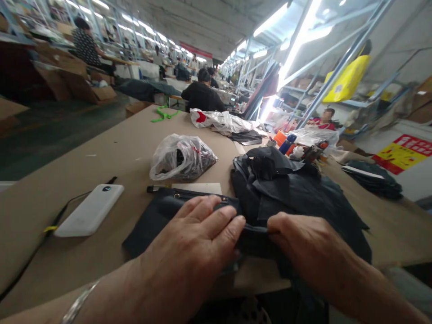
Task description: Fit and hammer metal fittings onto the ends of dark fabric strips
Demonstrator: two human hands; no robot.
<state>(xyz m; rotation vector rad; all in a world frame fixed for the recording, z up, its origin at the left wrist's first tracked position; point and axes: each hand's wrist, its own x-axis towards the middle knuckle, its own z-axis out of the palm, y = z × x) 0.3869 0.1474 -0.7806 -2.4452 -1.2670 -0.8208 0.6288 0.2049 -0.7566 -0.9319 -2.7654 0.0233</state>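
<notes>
A dark leather-like piece with a zipper (pixel 158 211) lies on the brown table in front of me. My left hand (pixel 205 234) rests on it palm down, fingers stretched out across the zipper side. At the piece's right edge, my right hand (pixel 300 238) has its fingers closed on a folded strip of the dark material (pixel 256 228). Just beyond that hand is a heap of dark leather-like pieces (pixel 283 189). Behind the zippered piece sit a pale card (pixel 199 188) and a clear plastic bag (pixel 184 157) with small dark items inside.
A white power bank (pixel 91 210) with a black cable lies on the left. Crumpled white plastic (pixel 222 120), a green strap (pixel 165 114) and an orange object (pixel 279 137) are farther back. Stacked dark pieces (pixel 373 179) lie at right. Several people sit beyond the table.
</notes>
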